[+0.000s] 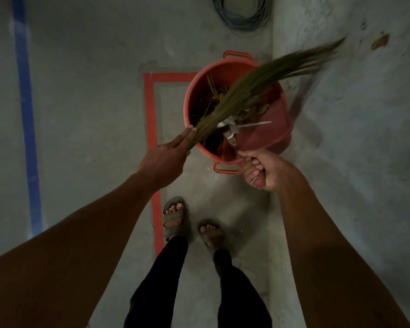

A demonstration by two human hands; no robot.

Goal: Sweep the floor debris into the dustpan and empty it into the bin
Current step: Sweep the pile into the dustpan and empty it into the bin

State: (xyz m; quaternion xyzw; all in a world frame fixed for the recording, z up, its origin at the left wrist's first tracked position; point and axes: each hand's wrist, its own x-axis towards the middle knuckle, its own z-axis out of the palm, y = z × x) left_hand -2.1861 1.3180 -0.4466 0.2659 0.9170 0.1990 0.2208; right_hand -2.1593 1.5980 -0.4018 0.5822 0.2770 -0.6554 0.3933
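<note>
A round red bin (192,95) with two handles stands on the concrete floor ahead of my feet. My right hand (262,169) grips the handle of a red dustpan (268,129), which is tilted over the bin's right side. White and brown debris (234,124) lies at the pan's lip and inside the bin. My left hand (168,155) holds a grass broom (258,84) by its bound end. The bristles stretch across the bin and pan toward the upper right, blurred at the tips.
Red floor tape (152,129) forms a corner left of the bin. A blue line (25,114) runs down the far left. A coil of grey cable (242,13) lies at the top. A pale wall (353,91) rises on the right. My sandalled feet (192,226) stand below.
</note>
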